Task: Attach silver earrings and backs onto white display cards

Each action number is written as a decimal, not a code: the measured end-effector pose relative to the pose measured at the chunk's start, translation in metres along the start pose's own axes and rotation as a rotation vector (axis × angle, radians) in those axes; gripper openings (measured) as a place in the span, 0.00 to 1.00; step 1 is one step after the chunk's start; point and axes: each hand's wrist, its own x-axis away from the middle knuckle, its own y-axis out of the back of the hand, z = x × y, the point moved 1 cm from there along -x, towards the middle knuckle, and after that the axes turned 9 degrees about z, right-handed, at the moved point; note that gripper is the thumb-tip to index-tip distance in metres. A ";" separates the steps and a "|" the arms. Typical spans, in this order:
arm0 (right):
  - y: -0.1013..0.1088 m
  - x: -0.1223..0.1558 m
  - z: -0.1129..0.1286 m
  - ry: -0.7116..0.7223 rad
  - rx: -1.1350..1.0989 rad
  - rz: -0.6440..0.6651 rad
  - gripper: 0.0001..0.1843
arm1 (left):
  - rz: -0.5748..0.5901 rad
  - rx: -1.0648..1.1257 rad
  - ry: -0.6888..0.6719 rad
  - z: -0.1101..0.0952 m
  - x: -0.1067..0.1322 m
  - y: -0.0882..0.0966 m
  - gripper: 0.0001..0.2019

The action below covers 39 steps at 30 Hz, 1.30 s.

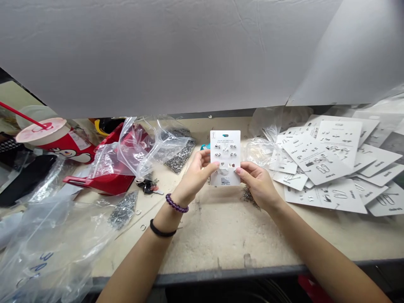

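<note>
While in both hands (194, 176), likely earring card (225, 158).

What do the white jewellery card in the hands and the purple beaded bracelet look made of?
The white rectangular jewellery card looks like coated paperboard: smooth, matte, stiff-edged. The purple beaded bracelet seems glass or plastic: round, glossy beads; cannot tell which.

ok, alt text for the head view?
Left hand and right hand hold up a white card of small metal jewelry over a workbench. Similar cards lie piled at right; plastic bags and a red cup sit left.
</note>
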 end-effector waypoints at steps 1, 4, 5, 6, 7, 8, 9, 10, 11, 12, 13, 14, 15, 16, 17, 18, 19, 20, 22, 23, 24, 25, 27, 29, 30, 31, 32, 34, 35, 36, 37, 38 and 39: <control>0.000 0.000 0.000 0.009 0.009 -0.008 0.11 | 0.074 0.009 0.007 0.001 0.000 -0.002 0.23; -0.002 0.001 0.000 0.025 0.078 -0.007 0.11 | 0.201 0.026 -0.005 0.006 -0.001 -0.008 0.25; -0.002 0.001 0.001 0.027 0.097 -0.003 0.10 | 0.174 0.029 -0.017 0.009 -0.002 -0.010 0.25; -0.003 0.002 0.001 0.030 0.104 0.001 0.10 | 0.132 0.036 -0.024 0.011 -0.003 -0.011 0.25; -0.004 0.002 0.001 0.032 0.103 0.005 0.10 | 0.087 0.047 -0.025 0.015 -0.003 -0.012 0.25; -0.004 0.002 0.001 0.032 0.099 0.006 0.10 | 0.053 0.063 -0.025 0.018 -0.004 -0.013 0.25; -0.005 0.002 0.001 0.030 0.098 0.005 0.10 | 0.030 0.081 -0.027 0.021 -0.005 -0.014 0.24; -0.005 0.003 0.000 0.026 0.101 0.003 0.11 | 0.023 0.096 -0.031 0.024 -0.005 -0.015 0.24; -0.005 0.003 0.000 0.021 0.107 0.000 0.10 | 0.024 0.109 -0.035 0.026 -0.006 -0.015 0.23; -0.005 0.003 0.000 0.017 0.112 -0.004 0.10 | 0.021 0.121 -0.037 0.028 -0.006 -0.016 0.23; -0.006 0.003 -0.001 0.013 0.116 -0.006 0.10 | 0.016 0.130 -0.036 0.030 -0.006 -0.016 0.22; -0.006 0.003 -0.001 0.009 0.117 -0.007 0.10 | 0.012 0.137 -0.033 0.031 -0.006 -0.015 0.22; -0.006 0.003 -0.002 0.007 0.118 -0.006 0.10 | 0.008 0.140 -0.029 0.032 -0.006 -0.015 0.22; -0.006 0.003 -0.002 0.008 0.118 -0.004 0.10 | 0.005 0.139 -0.028 0.032 -0.006 -0.015 0.22; -0.007 0.003 -0.002 0.010 0.117 0.000 0.10 | 0.001 0.137 -0.031 0.032 -0.006 -0.014 0.22; -0.007 0.003 -0.002 0.012 0.116 0.003 0.10 | -0.001 0.135 -0.036 0.032 -0.006 -0.014 0.22; -0.007 0.003 -0.002 0.011 0.113 0.007 0.10 | 0.001 0.132 -0.038 0.032 -0.006 -0.014 0.22; -0.006 0.003 -0.002 0.009 0.109 0.009 0.10 | 0.006 0.130 -0.037 0.031 -0.006 -0.014 0.22; -0.006 0.003 -0.001 0.007 0.098 0.003 0.10 | 0.023 0.125 -0.029 0.029 -0.006 -0.015 0.22; -0.005 0.003 -0.001 0.004 0.087 -0.004 0.10 | 0.031 0.118 -0.024 0.028 -0.006 -0.015 0.22; -0.005 0.003 0.000 0.001 0.071 -0.010 0.10 | 0.037 0.107 -0.019 0.026 -0.006 -0.016 0.23; -0.004 0.003 0.000 0.000 0.051 -0.018 0.10 | 0.041 0.096 -0.015 0.025 -0.006 -0.017 0.23; -0.003 0.003 0.001 -0.006 0.015 -0.038 0.10 | 0.053 0.093 -0.017 0.023 -0.005 -0.020 0.22; -0.003 0.003 0.002 -0.015 -0.002 -0.057 0.10 | 0.073 0.143 -0.044 0.022 -0.005 -0.021 0.21; -0.003 0.003 0.002 -0.019 -0.006 -0.066 0.11 | 0.083 0.178 -0.061 0.022 -0.005 -0.021 0.20; -0.003 0.002 0.002 -0.025 -0.009 -0.070 0.11 | 0.091 0.209 -0.072 0.022 -0.005 -0.020 0.21; -0.003 0.002 0.002 -0.029 -0.011 -0.070 0.11 | 0.098 0.226 -0.074 0.022 -0.005 -0.020 0.21; -0.003 0.002 0.001 -0.023 -0.005 -0.062 0.11 | 0.093 0.211 -0.059 0.024 -0.006 -0.019 0.21; -0.004 0.002 0.000 -0.013 0.002 -0.057 0.11 | 0.078 0.190 -0.052 0.024 -0.006 -0.019 0.20; -0.004 0.002 -0.001 -0.002 0.010 -0.052 0.10 | 0.060 0.171 -0.048 0.025 -0.006 -0.019 0.20; -0.004 0.002 -0.001 0.008 0.020 -0.050 0.10 | 0.040 0.159 -0.046 0.026 -0.007 -0.018 0.19; -0.004 0.003 -0.002 0.016 0.030 -0.049 0.09 | 0.023 0.153 -0.045 0.027 -0.007 -0.018 0.18; -0.004 0.003 -0.002 0.023 0.041 -0.049 0.09 | 0.011 0.151 -0.043 0.028 -0.008 -0.018 0.18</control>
